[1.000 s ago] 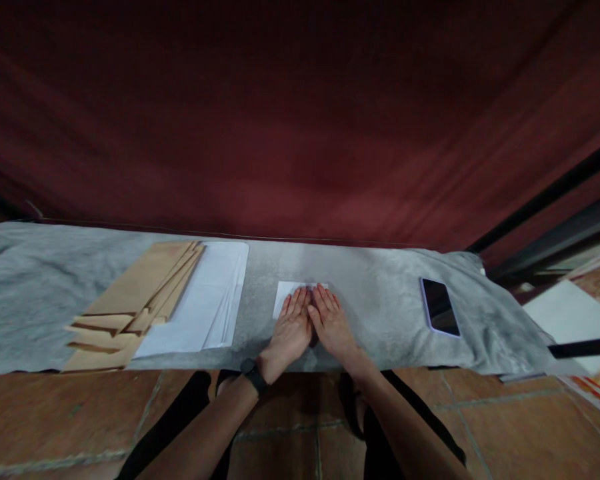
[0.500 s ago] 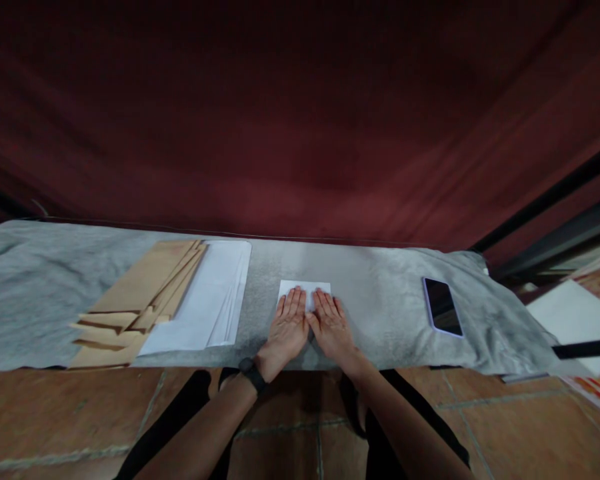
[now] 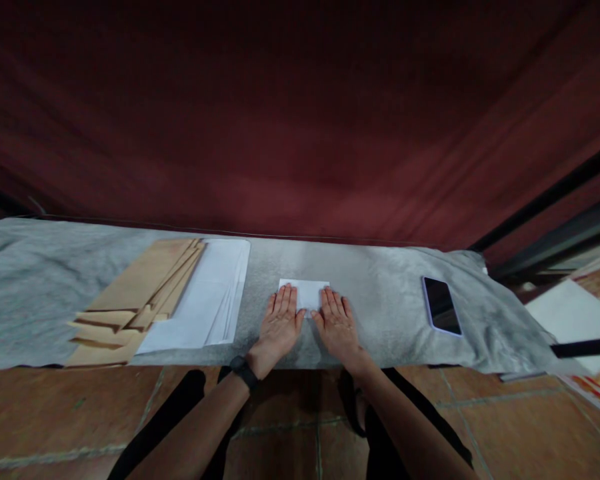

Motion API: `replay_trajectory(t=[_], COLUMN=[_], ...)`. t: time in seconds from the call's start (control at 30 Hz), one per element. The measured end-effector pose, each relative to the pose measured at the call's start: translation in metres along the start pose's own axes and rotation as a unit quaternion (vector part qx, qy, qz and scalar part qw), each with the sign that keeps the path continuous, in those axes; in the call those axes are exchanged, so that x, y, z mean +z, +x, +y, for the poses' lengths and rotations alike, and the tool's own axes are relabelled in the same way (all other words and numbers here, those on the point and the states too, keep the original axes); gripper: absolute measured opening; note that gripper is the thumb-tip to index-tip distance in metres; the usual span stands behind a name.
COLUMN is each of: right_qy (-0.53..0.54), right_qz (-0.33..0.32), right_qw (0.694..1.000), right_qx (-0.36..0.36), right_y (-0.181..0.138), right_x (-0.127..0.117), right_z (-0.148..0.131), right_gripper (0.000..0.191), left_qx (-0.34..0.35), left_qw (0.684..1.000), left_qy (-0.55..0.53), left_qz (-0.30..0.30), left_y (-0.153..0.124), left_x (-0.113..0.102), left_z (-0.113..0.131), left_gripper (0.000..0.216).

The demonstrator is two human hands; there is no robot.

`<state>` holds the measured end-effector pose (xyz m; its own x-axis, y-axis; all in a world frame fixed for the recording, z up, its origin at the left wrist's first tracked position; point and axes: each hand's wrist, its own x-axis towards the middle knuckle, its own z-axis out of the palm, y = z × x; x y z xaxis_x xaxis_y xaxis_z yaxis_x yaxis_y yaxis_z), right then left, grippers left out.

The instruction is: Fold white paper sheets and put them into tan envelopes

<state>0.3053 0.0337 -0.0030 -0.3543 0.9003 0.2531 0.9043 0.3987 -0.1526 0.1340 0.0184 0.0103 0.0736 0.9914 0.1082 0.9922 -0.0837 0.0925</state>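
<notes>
A small white piece of paper (image 3: 309,293), which looks folded, lies flat on the grey cloth in front of me. My left hand (image 3: 280,323) rests on its left side, palm down with the fingers stretched out. On the right side lies my right hand (image 3: 335,325), also flat with its fingers extended. Between the hands the middle of the paper shows, and the thumbs touch or nearly touch its near edge. The side portions of the paper are hidden under my fingers.
Left of my hands, a stack of white paper sheets (image 3: 223,287) lies partly under several brown envelopes (image 3: 140,280). A phone (image 3: 442,305) with a purple edge rests to the right. Grey cloth (image 3: 380,280) covers the narrow surface, with a dark red hanging (image 3: 300,133) behind it.
My hands have slid apart, the left one to the left and the right one to the right, uncovering more of the paper's middle. The paper stays in place.
</notes>
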Motion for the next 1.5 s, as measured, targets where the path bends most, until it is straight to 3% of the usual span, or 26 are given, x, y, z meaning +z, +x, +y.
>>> replay_trajectory(t=[0.73, 0.93, 1.1, 1.27, 1.5], right_qy=[-0.011, 0.017, 0.047, 0.047, 0.038], right_qz=[-0.035, -0.017, -0.027, -0.048, -0.062], right_qw=[0.998, 0.999, 0.998, 0.998, 0.997], right_qx=[0.042, 0.040, 0.007, -0.002, 0.019], right_y=[-0.002, 0.004, 0.013, 0.019, 0.024], right_x=[-0.008, -0.009, -0.008, -0.005, -0.007], right_z=[0.006, 0.005, -0.004, -0.009, 0.000], right_gripper=[0.060, 0.059, 0.056, 0.056, 0.058], left_qx=[-0.042, 0.033, 0.094, 0.112, 0.113], left_qw=[0.998, 0.999, 0.996, 0.993, 0.993], left_qy=[0.031, 0.000, -0.009, 0.009, 0.013], left_qz=[-0.029, 0.014, -0.006, -0.020, -0.004], left_y=[0.006, 0.011, 0.016, 0.020, 0.020], left_x=[-0.011, -0.011, 0.002, 0.011, 0.005], left_z=[0.004, 0.014, 0.027, 0.031, 0.032], left_gripper=[0.061, 0.057, 0.059, 0.063, 0.060])
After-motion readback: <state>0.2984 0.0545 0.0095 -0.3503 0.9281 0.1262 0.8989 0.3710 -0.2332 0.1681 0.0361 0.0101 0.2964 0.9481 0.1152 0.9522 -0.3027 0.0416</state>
